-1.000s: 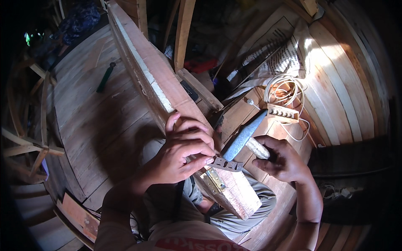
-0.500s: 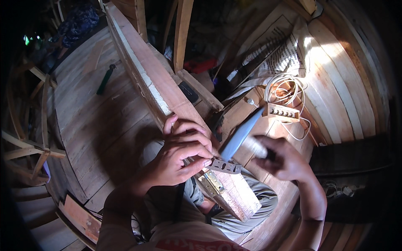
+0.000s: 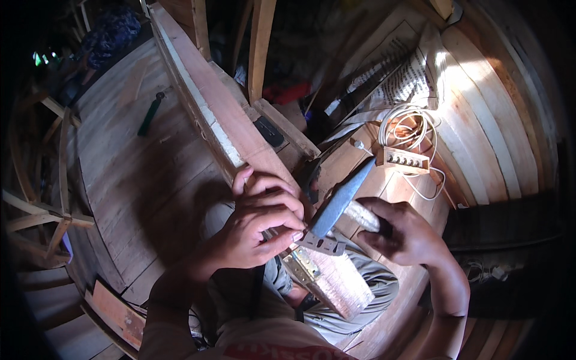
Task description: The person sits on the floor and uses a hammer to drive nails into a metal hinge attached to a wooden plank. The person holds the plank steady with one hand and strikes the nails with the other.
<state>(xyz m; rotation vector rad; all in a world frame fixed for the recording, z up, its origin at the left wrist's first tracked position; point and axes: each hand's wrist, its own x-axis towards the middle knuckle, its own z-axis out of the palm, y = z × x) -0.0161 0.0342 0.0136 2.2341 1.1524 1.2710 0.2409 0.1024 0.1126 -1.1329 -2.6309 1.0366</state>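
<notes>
A long wooden beam [image 3: 343,287] lies slantwise across my lap, its near end over my trousers. My left hand [image 3: 255,219] rests on the beam, thumb and finger pinched together at the edge of a slotted metal plate [image 3: 324,243]; whatever is between the fingertips is too small to make out. My right hand [image 3: 405,231] grips the pale, wrapped-looking handle of a hammer [image 3: 340,204]. Its long blue-grey head points down at the plate, close beside my left fingertips. Nearer the beam's end, a brass-coloured hinge [image 3: 305,264] lies against the wood.
A green-handled tool [image 3: 152,115] lies on the plank floor to the left. On the right are a socket strip [image 3: 406,161] and a coiled white cable [image 3: 410,123]. A dark flat object [image 3: 269,131] sits beyond the beam. Wooden frames [image 3: 63,213] stand at far left.
The hammer head has come down and toward the left, onto or close to the metal plate beside my left fingertips. My left hand and the beam have stayed in place.
</notes>
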